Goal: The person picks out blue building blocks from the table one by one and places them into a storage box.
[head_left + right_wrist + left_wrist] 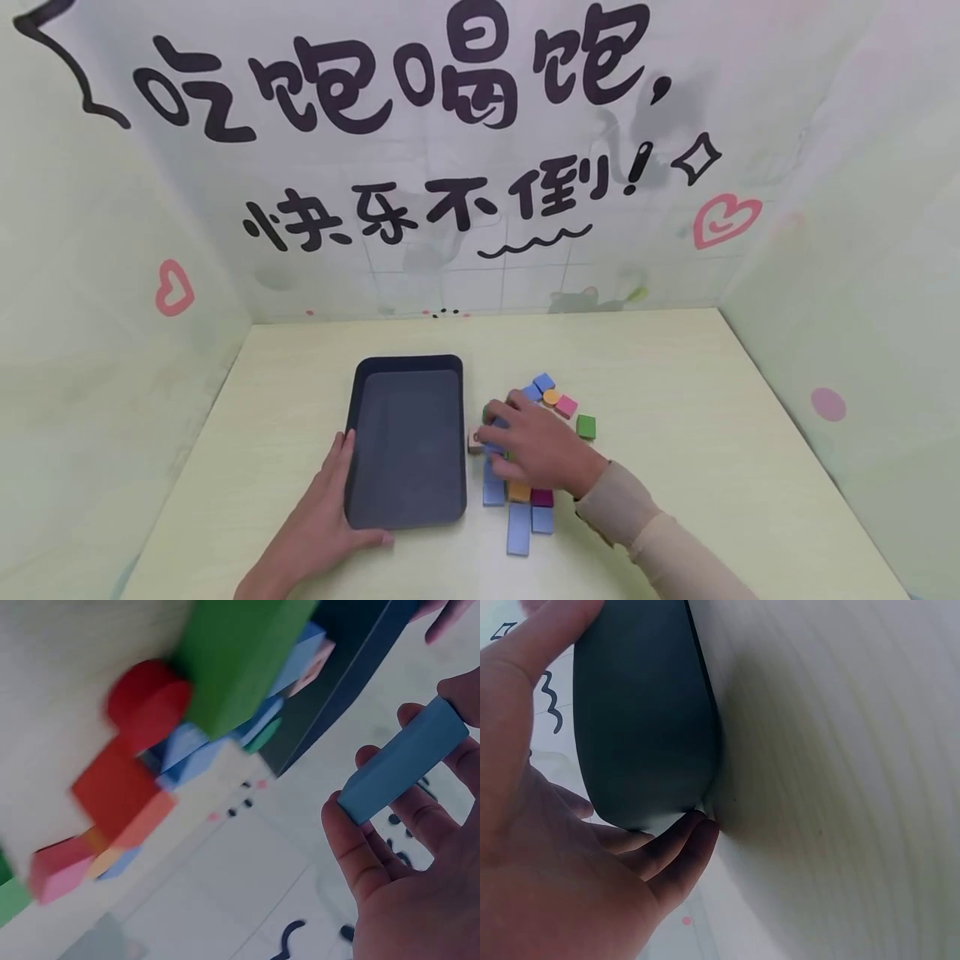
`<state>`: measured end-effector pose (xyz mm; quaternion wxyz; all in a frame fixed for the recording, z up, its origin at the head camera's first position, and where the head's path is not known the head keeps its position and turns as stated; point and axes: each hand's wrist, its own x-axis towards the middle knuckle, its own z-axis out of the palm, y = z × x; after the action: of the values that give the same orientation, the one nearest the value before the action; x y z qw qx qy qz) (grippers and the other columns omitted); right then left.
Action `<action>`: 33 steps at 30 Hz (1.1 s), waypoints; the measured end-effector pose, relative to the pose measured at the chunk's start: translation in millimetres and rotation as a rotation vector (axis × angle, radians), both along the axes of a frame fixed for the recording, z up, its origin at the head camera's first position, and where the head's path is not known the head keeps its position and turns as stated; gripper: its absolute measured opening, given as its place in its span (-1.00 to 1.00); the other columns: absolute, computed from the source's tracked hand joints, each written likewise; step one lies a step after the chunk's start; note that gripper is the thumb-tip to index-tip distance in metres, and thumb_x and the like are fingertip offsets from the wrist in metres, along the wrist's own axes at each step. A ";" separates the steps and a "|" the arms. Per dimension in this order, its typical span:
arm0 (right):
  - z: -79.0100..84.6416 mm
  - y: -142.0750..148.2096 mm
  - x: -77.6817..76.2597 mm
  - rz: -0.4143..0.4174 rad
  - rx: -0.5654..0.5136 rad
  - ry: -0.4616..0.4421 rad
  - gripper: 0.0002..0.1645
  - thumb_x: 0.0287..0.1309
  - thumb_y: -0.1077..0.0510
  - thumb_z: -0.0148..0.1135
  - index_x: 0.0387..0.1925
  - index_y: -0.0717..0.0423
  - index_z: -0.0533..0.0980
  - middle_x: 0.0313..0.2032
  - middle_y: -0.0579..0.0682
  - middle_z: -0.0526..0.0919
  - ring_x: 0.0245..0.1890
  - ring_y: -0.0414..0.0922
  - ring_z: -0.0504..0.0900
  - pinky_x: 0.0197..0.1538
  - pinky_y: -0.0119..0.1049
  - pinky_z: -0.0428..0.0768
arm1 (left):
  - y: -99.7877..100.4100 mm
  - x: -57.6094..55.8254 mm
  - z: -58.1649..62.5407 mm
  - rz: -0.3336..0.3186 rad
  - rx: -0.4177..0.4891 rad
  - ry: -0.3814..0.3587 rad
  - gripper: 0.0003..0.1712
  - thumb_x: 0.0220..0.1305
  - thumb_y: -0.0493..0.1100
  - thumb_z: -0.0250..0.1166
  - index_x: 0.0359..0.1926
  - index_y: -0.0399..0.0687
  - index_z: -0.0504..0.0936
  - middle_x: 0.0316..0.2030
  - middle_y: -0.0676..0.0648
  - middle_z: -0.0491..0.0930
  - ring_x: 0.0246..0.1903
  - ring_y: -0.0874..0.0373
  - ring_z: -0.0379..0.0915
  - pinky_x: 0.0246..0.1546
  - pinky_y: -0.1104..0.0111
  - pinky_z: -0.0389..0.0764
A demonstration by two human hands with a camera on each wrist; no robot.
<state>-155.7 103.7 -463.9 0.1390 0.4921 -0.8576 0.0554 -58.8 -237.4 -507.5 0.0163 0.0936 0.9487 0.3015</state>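
A dark grey rectangular tray (408,450) lies on the table. My left hand (321,518) holds its near left corner, fingers along the left wall and thumb by the front edge. In the left wrist view, the fingertips touch the outside of the tray wall (641,712). Right of the tray, my right hand (543,442) is over a cluster of coloured blocks. It pinches a long blue block (405,761) between thumb and fingers. Under and around that hand lie a green block (232,667), a red cylinder (150,701) and a red block (120,791); the hand hides part of the cluster in the head view.
Beyond the right hand lie a pink block (566,407), a yellow round block (551,397) and a green block (587,427). Nearer me are blue blocks (518,530) and a purple block (542,497). A printed cloth wall (465,283) stands behind the table.
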 end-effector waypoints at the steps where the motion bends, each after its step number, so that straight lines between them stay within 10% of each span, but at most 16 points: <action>1: 0.3 -7.6 -0.5 0.010 0.006 0.004 -0.76 0.30 -0.05 -0.02 -0.11 -0.18 0.52 -0.08 -0.10 0.47 -0.21 -0.11 0.32 -0.15 -0.28 0.35 | 0.0 -0.2 -0.6 0.000 0.000 -0.001 0.71 -0.39 0.53 0.51 0.59 0.04 -0.34 0.51 -0.35 -0.26 0.39 -0.43 -0.10 0.21 -0.21 0.16; 17: -2.9 -91.2 0.0 0.150 0.225 0.054 -0.72 0.36 -0.14 0.04 -0.01 -0.29 0.58 -0.02 -0.13 0.48 -0.28 -0.15 0.25 -0.25 -0.36 0.30 | -1.1 -1.4 -1.7 -0.004 -0.031 -0.011 0.67 -0.34 0.58 0.46 0.59 0.04 -0.33 0.51 -0.34 -0.26 0.37 -0.44 -0.04 0.16 -0.19 0.25; 33: -25.3 -116.5 12.0 0.164 0.434 -0.058 -0.58 0.26 -0.30 0.23 0.14 -0.49 0.53 0.11 -0.25 0.44 -0.12 -0.23 0.36 -0.18 -0.47 0.47 | -1.8 -1.3 -4.6 -0.013 -0.043 0.014 0.66 -0.34 0.58 0.46 0.59 0.01 -0.28 0.50 -0.38 -0.21 0.34 -0.45 0.04 0.13 -0.19 0.30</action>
<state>-143.6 -12.7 -489.2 0.0000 0.5766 -0.8102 -0.1051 -60.1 -239.2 -512.1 0.0134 0.1013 0.9545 0.2803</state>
